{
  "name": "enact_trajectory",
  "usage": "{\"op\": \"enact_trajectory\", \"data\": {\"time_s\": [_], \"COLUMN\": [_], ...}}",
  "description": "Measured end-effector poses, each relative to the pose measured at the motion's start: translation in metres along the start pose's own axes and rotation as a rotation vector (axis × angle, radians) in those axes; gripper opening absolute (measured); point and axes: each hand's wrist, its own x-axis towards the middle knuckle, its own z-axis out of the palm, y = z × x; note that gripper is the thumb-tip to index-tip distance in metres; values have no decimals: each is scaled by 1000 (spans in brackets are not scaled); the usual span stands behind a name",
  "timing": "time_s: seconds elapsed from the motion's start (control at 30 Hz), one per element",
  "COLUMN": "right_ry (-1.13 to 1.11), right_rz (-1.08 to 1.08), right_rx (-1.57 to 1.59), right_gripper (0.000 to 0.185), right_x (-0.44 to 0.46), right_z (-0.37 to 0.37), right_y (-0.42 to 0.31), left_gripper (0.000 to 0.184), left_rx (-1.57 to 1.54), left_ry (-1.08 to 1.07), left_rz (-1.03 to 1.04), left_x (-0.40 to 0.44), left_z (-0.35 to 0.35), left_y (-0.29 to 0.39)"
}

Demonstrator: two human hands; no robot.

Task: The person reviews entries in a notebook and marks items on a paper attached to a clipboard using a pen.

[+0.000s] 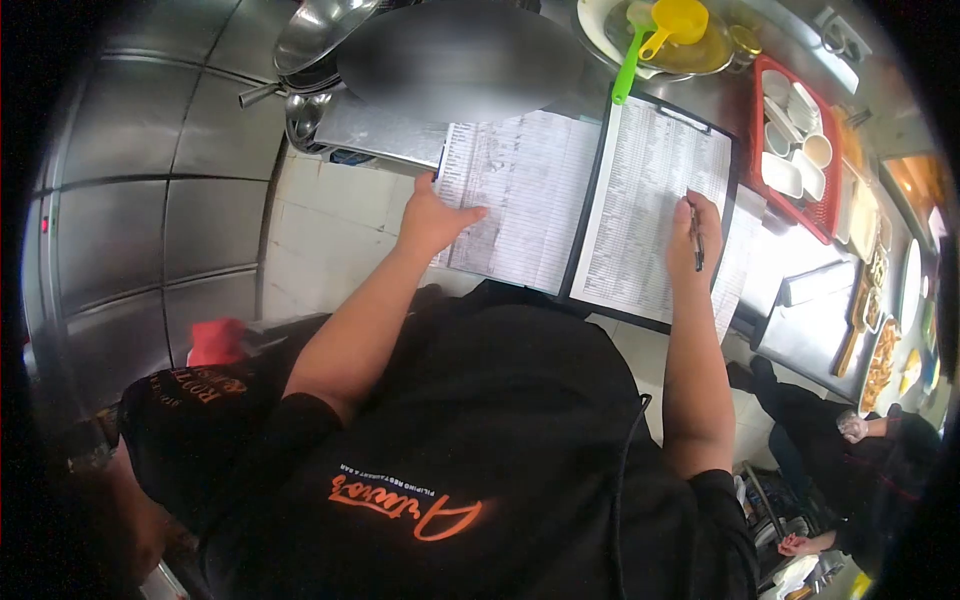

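My left hand (432, 222) grips the left edge of some printed sheets (525, 200), its thumb lying on top and most of its fingers out of sight at the edge. In my right hand (694, 240) is a pen (697, 238), held over a clipboard (585, 225). The clipboard carries a printed list (645, 190) in fine rows, too small to read, and has a metal clip at its top. It lies against the right side of the sheets. More paper (742, 250) shows from under its right side.
A red basket (757, 130) of white dishes and a yellow ladle-like scoop (683, 20) beside a green utensil (627, 70) are on the counter. Metal pans (318, 35) stand at the upper left. Other people in black (850, 450) are at the right and left. Food trays (880, 365) line the right.
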Motion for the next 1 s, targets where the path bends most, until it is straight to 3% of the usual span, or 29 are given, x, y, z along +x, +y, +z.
{"op": "enact_trajectory", "data": {"time_s": [0.27,0.67,1.0], "right_ry": [-2,15,13], "right_rz": [7,-45,-71], "right_rx": [-39,-25,-52], "right_gripper": [35,32,33], "right_x": [-2,-1,0], "right_z": [-1,-1,-3], "right_y": [-1,0,-2], "left_gripper": [95,71,65], "left_rx": [-54,-145,-157], "left_ry": [-109,-87,-73], "left_rz": [-106,-102,-94], "left_x": [-1,-7,-11], "left_z": [-12,-9,-12], "left_y": [3,-9,-6]}}
